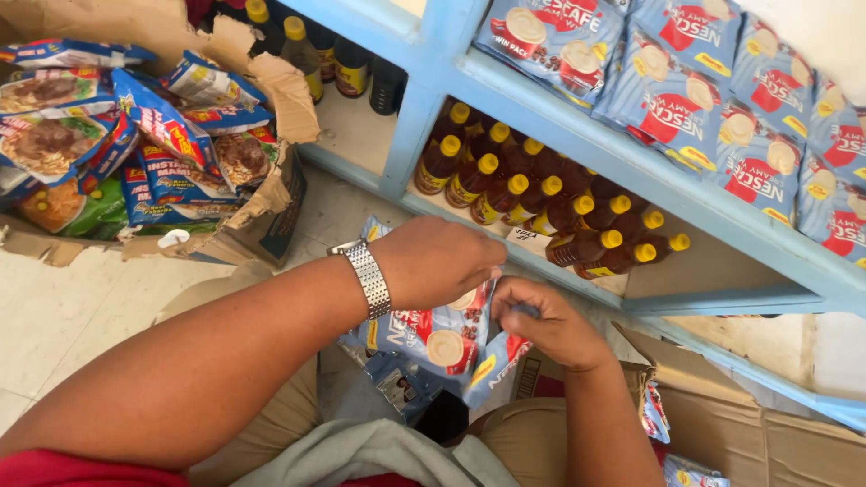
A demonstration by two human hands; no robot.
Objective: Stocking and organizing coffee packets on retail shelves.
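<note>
Both my hands meet over my lap on a bundle of light-blue coffee sachet packs (444, 335). My left hand (439, 260), with a metal watch on its wrist, curls over the top of the bundle. Just to its right, my right hand (541, 317) pinches the bundle's upper edge with closed fingers. More sachets of the same kind hang down between my knees. In front of me stands a pale-blue shelf (577, 117) with small brown bottles with yellow caps (532, 203) in its lower bay.
Large blue coffee packs (722, 99) lie on the shelf's upper level. A torn cardboard box (262, 207) of noodle packets sits on the tiled floor at left. An open cardboard box (740, 433) with a few sachets lies at lower right. Darker bottles stand in the left bay.
</note>
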